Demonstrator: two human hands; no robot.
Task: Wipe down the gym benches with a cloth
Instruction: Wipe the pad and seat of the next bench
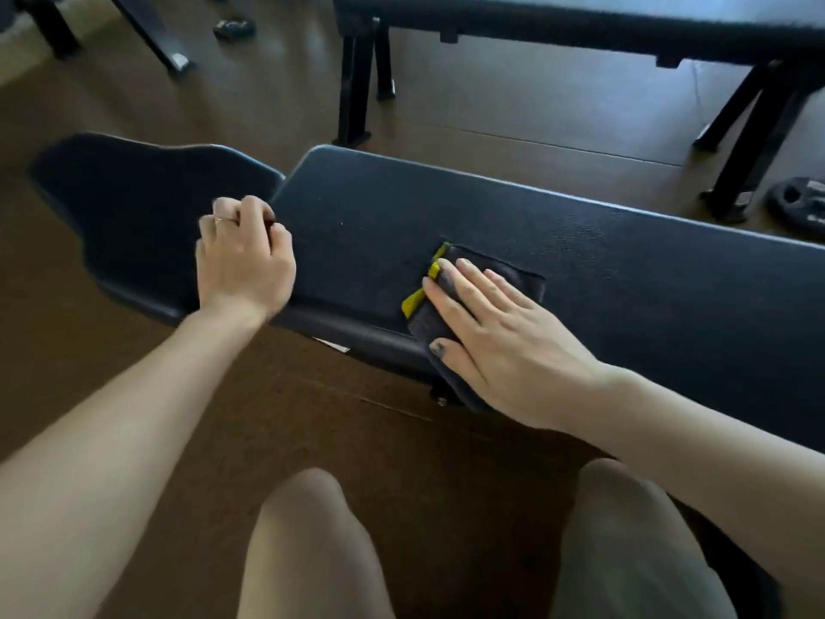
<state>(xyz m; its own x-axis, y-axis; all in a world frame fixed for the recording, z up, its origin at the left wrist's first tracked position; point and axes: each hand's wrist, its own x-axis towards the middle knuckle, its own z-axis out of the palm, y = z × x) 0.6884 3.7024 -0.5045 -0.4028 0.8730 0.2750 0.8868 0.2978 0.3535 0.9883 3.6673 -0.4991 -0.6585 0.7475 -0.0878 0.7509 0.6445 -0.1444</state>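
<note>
My right hand (500,332) lies flat, fingers straight and slightly spread, palm pressing the cloth (451,301) onto the counter (602,270); grip wide, nothing pinched. The cloth is dark grey with a yellow tag at its left edge and sits on the near half of the long black pad, draping over the near edge under my palm. My right forearm comes in from the lower right, wrist low and level with the pad. My left hand (243,256) is at the gap between the long pad and the shorter seat pad (134,216), fingers curled into a loose fist with knuckles up, a thin ring on one finger; I cannot tell whether it holds anything, and it appears to rest against the pad's end. The left forearm reaches in from the lower left. My knees show at the bottom of the view, close to the counter's near side. Floor (513,113) is brown, matte, with seams. A second bench (580,24) with black legs stands beyond, running across the top of the view. A dark weight plate (797,203) lies on the floor at the far right, near that bench's leg.
</note>
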